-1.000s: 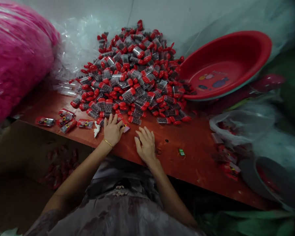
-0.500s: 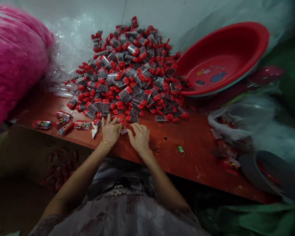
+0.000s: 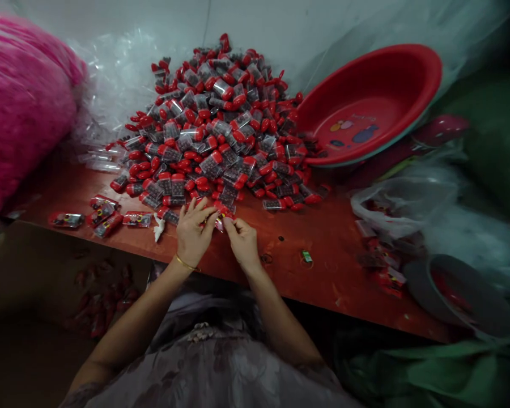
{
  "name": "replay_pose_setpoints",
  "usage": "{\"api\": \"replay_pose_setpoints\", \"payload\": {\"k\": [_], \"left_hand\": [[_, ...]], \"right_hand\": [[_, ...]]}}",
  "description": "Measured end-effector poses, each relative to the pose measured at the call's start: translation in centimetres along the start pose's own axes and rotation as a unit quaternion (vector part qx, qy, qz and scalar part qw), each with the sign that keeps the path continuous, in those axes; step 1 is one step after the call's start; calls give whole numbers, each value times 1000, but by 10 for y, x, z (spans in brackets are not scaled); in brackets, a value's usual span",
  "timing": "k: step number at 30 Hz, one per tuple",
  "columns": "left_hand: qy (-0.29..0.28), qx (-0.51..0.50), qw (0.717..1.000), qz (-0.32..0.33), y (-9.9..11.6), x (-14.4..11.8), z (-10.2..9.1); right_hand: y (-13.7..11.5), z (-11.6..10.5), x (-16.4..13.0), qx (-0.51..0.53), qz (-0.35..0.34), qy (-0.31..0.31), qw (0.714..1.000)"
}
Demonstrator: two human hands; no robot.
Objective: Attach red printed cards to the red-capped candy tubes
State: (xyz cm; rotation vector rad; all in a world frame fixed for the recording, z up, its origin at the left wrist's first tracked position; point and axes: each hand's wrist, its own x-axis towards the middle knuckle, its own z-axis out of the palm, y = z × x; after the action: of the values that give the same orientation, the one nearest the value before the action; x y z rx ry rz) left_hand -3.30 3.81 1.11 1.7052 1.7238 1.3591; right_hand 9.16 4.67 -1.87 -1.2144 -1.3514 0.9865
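Observation:
Between my hands is a small red printed plastic packet, partly covered by my fingers. My left hand, with a gold bangle at the wrist, pinches its left side with thumb and forefinger; the other fingers fan out. At the packet's right edge, my right hand grips with thumb and bent fingers. Just beyond lies a large heap of clear tubes with red caps and dark contents. A crumpled white scrap and several filled red packets lie left of my left hand.
A red basin leans tilted at the heap's right. A pink-filled bag bulges at left, beside clear plastic pieces. On the table's right are a small green item, a clear bag and a grey bowl.
My right fingers have closed onto the packet's edge, and my left thumb and forefinger have come together on it. The packet is lifted and turned slightly. The whole view has shifted a little.

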Motion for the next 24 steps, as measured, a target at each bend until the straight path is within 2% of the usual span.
{"api": "replay_pose_setpoints", "payload": {"k": [2, 3, 4, 6, 7, 9, 12, 18, 21, 24], "left_hand": [[-1, -83, 993, -88, 3, -5, -1], [-26, -134, 980, -146, 4, -8, -2], [-62, -189, 958, -208, 5, -12, -2], [-123, -295, 893, -316, 8, -19, -2], [-126, -340, 863, -352, 10, -22, -1], [-84, -402, 824, -390, 12, -27, 1], [-16, -429, 814, -393, 10, -31, 1], [-14, -422, 811, -406, 2, -32, -4], [-3, -402, 817, -413, 1, -31, -4], [-8, -398, 806, -438, -1, -32, -2]], "right_hand": [[-2, -2, -3, -25, -17, 18, 999], [-2, -4, -5, -45, -30, 29, 998], [-2, -5, -8, -67, -43, 39, 996], [0, -6, -14, -110, -68, 48, 990], [1, -5, -17, -129, -81, 47, 987], [2, -2, -23, -154, -105, 32, 982], [3, 2, -30, -175, -130, -3, 976], [4, -4, -34, -260, -158, -52, 951], [6, -18, -33, -392, -116, -14, 913], [14, -39, -33, -499, -65, -6, 864]]}}
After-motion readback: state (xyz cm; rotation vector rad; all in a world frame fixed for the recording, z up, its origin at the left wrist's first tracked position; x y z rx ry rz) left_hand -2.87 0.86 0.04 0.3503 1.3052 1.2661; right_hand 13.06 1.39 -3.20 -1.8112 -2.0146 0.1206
